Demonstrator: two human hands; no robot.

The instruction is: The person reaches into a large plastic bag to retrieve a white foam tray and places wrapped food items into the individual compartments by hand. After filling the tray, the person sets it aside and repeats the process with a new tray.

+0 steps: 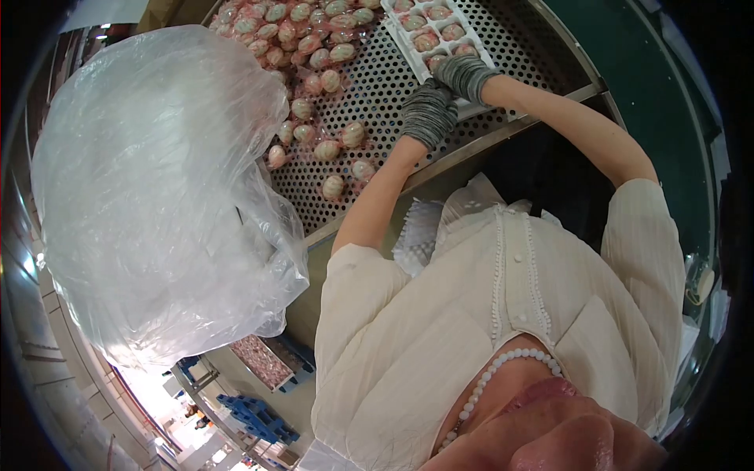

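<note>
A white compartment tray lies on a perforated metal table at the top, with round, clear-wrapped, egg-like pieces in its pockets. My right hand, in a grey striped knit glove, bends over the tray's near part, beside the filled pockets. My left hand, gloved alike, is at the tray's near left edge, touching or almost touching the right. Both hands look closed. Their fingertips are hidden, so what they hold cannot be made out. Loose wrapped egg-like pieces with red print lie to the left.
A large heap of the wrapped pieces covers the table's far left. A big clear plastic bag bulges over the left side. The table's metal rim runs close in front of my body. Blue pallets stand on the floor behind.
</note>
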